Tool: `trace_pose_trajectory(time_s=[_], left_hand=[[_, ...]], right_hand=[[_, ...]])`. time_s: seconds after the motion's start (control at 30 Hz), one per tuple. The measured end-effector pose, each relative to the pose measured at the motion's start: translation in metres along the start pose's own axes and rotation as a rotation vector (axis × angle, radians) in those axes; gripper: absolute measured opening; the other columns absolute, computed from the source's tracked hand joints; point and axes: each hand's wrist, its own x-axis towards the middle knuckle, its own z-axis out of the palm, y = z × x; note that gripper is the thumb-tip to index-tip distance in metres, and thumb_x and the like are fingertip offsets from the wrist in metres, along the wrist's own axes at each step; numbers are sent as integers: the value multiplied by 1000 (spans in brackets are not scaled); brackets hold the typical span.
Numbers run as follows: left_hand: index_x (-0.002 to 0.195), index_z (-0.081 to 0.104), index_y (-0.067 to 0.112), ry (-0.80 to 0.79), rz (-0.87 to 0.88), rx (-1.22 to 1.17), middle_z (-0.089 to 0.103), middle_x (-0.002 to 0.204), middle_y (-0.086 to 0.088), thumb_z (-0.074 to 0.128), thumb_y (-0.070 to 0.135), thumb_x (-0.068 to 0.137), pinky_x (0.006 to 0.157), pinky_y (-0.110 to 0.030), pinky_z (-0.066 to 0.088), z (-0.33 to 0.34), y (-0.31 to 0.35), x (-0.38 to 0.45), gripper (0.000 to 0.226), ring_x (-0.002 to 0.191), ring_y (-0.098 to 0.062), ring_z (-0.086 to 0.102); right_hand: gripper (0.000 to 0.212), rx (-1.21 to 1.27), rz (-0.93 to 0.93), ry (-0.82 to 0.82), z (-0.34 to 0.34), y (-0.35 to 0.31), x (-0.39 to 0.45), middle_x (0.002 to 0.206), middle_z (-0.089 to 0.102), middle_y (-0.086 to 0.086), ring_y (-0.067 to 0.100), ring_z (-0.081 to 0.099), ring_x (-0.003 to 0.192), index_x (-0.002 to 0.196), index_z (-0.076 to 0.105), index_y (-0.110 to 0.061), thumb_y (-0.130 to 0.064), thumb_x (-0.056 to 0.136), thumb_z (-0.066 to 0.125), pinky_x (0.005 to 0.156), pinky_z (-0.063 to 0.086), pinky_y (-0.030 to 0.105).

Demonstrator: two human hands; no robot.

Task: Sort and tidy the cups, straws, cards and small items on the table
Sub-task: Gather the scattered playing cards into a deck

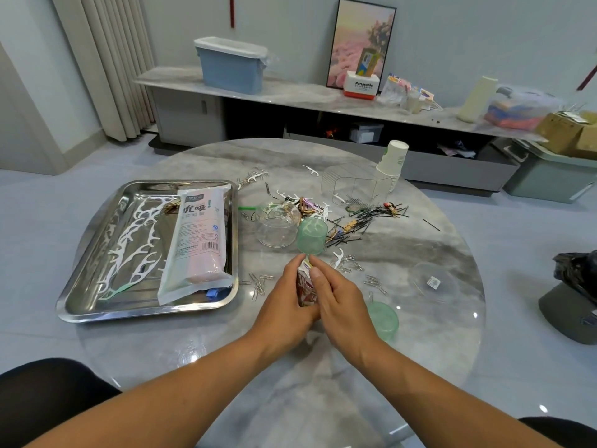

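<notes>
My left hand and my right hand meet at the table's middle, both gripping a stack of cards between them. Just beyond lies a green cup on its side, next to a clear glass cup. A second green cup sits right of my right hand. A steel tray at the left holds a straw packet and white floss picks. A paper cup stack stands at the back.
Black hairpins, paper clips and loose floss picks litter the round marble table. A clear box and a clear lid sit on the right side. A long cabinet with a blue bin runs behind.
</notes>
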Motion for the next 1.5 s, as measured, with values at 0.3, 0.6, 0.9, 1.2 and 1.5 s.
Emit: trace_pose_trajectory(time_s=[0.3, 0.6, 0.9, 1.2, 1.5], left_hand=[[149, 34, 41, -24, 18, -27, 66, 127, 12, 65, 34, 67, 94, -46, 57, -2, 1, 2, 88, 112, -7, 66], [130, 45, 57, -38, 49, -40, 70, 111, 20, 72, 35, 78, 77, -26, 57, -6, -5, 7, 63, 97, -2, 69], [133, 43, 57, -16, 41, -32, 69, 108, 24, 75, 41, 74, 70, -16, 52, -6, -5, 9, 68, 93, 2, 69], [139, 41, 53, -48, 33, -13, 60, 113, 39, 69, 39, 74, 77, -3, 45, -6, 2, 4, 72, 104, 15, 60], [149, 35, 45, -23, 5, 33, 63, 127, 19, 69, 26, 76, 88, -14, 50, -6, -2, 5, 82, 105, 12, 60]], right_hand=[[38, -125, -83, -48, -6, 2, 2, 140, 60, -10, -1, 53, 130, 144, 56, -24, -25, 106, 51, 114, 41, 33], [39, -202, -114, -119, -14, 0, 2, 140, 57, -14, -8, 50, 129, 146, 52, -28, -28, 108, 45, 112, 39, 22], [39, -191, -81, -151, -21, 7, 7, 137, 61, -16, -6, 54, 126, 146, 54, -33, -33, 109, 43, 110, 43, 25], [40, -489, -179, -85, -19, 11, 10, 127, 67, -6, 6, 61, 111, 146, 53, -31, -28, 106, 48, 91, 44, 14], [35, -634, -416, -28, -20, 19, 5, 132, 64, -14, 9, 63, 116, 139, 60, -32, -35, 105, 53, 89, 55, 35]])
